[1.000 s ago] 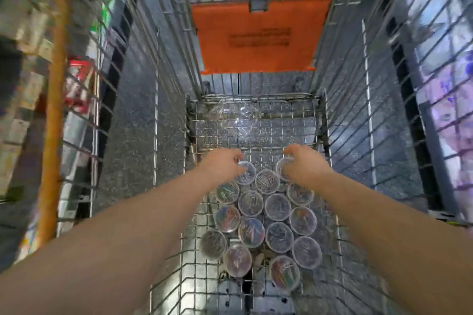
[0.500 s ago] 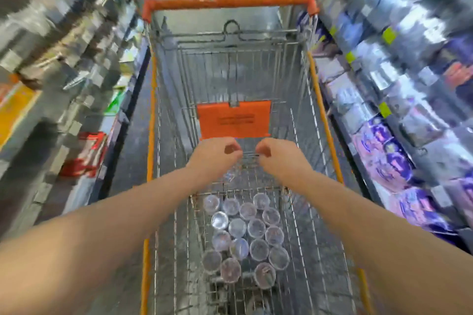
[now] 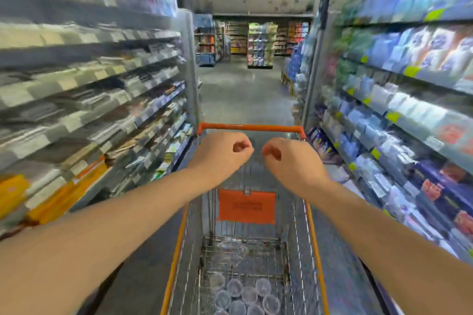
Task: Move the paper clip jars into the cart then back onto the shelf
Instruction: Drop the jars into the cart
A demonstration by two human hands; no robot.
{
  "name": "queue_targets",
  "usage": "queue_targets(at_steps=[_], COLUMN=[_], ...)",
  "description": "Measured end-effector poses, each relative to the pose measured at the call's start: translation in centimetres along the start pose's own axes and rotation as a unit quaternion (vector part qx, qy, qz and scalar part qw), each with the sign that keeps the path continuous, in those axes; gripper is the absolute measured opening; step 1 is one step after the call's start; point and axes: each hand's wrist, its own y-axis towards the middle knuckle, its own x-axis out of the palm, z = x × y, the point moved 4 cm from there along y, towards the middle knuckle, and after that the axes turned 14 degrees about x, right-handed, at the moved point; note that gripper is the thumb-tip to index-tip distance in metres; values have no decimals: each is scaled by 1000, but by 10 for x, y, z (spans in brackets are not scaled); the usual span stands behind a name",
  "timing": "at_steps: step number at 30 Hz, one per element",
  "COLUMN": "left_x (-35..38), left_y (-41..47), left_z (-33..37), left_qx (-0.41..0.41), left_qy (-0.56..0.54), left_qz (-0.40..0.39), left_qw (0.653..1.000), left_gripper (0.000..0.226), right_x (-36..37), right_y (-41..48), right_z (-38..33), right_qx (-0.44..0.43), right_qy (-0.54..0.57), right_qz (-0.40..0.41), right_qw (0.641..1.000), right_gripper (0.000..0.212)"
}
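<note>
Jars [image 3: 243,296] of paper clips are sitting clustered at the bottom centre of the frame, lids up, on the wire floor of the cart [image 3: 316,250]. I am holding my left hand [image 3: 221,155] and right hand [image 3: 294,161] up in the middle of the frame, near each other but apart, above the basket and in front of the orange handle bar [image 3: 250,127]. Both hands are curling their fingers under. Whether they are closing round clear jars or round nothing I cannot tell, because the palms are facing away and everything is blurring.

I am judging this to be the trip back to the shelf. Which side the jars belong on is not showing: the left shelving [image 3: 89,89] and the right shelving [image 3: 409,100] are both smearing. Doing it well is meaning one jar per hand, kept upright with the lid topmost, lifted over the cart's rim without knocking the wire. Each jar should be resting flat on the shelf board before my fingers are letting go.
</note>
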Motion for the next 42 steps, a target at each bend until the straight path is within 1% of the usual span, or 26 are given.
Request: queue_targets(at_steps=[4,8,10,14,18,22,27,30,32,35,42], left_x=[-58,-119,-154,-236,-323,-409,-520,-580,-612,-655,-734], left_y=[-24,-64,-89,-154,-230,-316,-413,-460,-487,-522,-574], left_z=[30,43,47,54,48,40,28,21,14,-3,-66], left_qx=[-17,-65,-88,-124,-168,-208,-262,-285,-295,-307,-356], left_qy=[82,126,160,209,280,349,443,475,495,509,544], left_qz=[20,50,59,109,138,169,162,169,168,171,167], left_qw=[996,989,981,964,935,898,842,815,800,785,741], left_gripper=[12,13,13,16,14,16,14,14,14,13,11], right_x=[-44,-67,-71,-67,-53,-33,-4,10,21,39,81], right_y=[-19,-46,-61,-96,-139,-189,-256,-287,-302,-318,-322], right_z=[-40,-96,-132,-219,-317,-426,-565,-637,-681,-742,-866], right_qx=[-85,-159,-202,-295,-367,-417,-468,-490,-501,-524,-576], right_qy=[25,57,78,125,167,197,261,298,312,311,304], right_qz=[0,-16,-25,-51,-69,-72,-76,-89,-97,-99,-116], right_qw=[996,986,976,946,912,884,841,814,801,786,750], right_gripper=[19,17,16,18,19,17,15,12,14,16,18])
